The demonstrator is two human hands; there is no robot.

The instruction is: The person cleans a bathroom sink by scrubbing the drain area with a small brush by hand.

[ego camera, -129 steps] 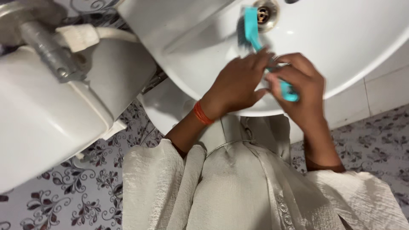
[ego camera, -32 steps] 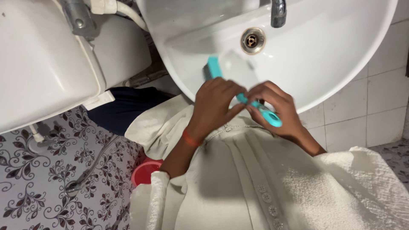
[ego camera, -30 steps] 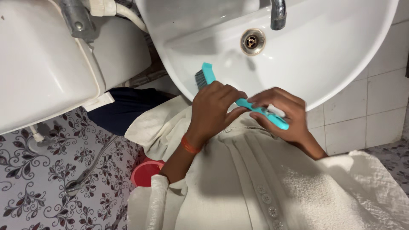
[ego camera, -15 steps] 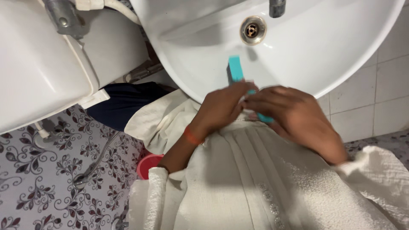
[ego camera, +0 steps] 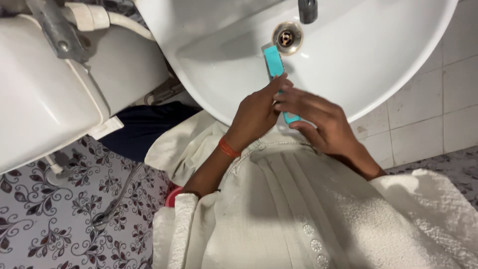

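Note:
A turquoise scrub brush (ego camera: 274, 62) lies inside the white wash basin (ego camera: 378, 55), its head just below the metal drain (ego camera: 286, 38). My left hand (ego camera: 255, 115), with an orange band at the wrist, grips the handle's middle with a finger stretched along it. My right hand (ego camera: 318, 122) wraps the handle's near end, where a turquoise tip shows between the fingers. Both hands sit over the basin's front rim. The bristles face down and are hidden.
A metal tap spout (ego camera: 307, 9) hangs above the drain. A white toilet cistern (ego camera: 45, 104) with a grey pipe and hose stands at the left. Floral floor tiles (ego camera: 59, 214) lie below; white wall tiles (ego camera: 423, 109) are at the right. A red bucket edge (ego camera: 172, 195) peeks beside my clothing.
The brush swung from the basin's left side toward the centre and pushed up to the drain. Both hands followed it forward along the front rim.

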